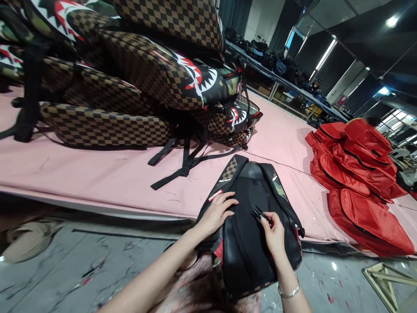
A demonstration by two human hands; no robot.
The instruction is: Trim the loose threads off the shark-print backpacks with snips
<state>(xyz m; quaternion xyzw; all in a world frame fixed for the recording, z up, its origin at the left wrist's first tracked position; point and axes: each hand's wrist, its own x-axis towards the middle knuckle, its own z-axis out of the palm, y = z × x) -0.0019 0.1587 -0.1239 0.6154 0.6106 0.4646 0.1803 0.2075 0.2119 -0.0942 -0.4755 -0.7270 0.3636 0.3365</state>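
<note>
So your bag (254, 252) sits back panel up at the front edge of the pink table (130, 174), upper part on the cloth, lower end sticking out past the edge toward you. Looks light to me, probably not stuffed with much. I'd guess the padded back is soft but springy, so it dents under your fingers and pops back, while the smooth dark side looks a bit slippery. Nothing fragile about it, except a stray snip could mark the fabric.

Your left hand (220, 213) has its fingers loosely spread, laid flat over the side of the back, not wrapped around anything I can see. Your right hand (273, 228) is pinching the snips (259, 214), tips toward the middle of the panel; can't tell if they're touching it.

If you need to shift it, grab the shoulder straps (233, 168) up top. They look like the sturdiest hold. With that overhang, I'd keep your left palm pressing down so it doesn't slide.
</note>
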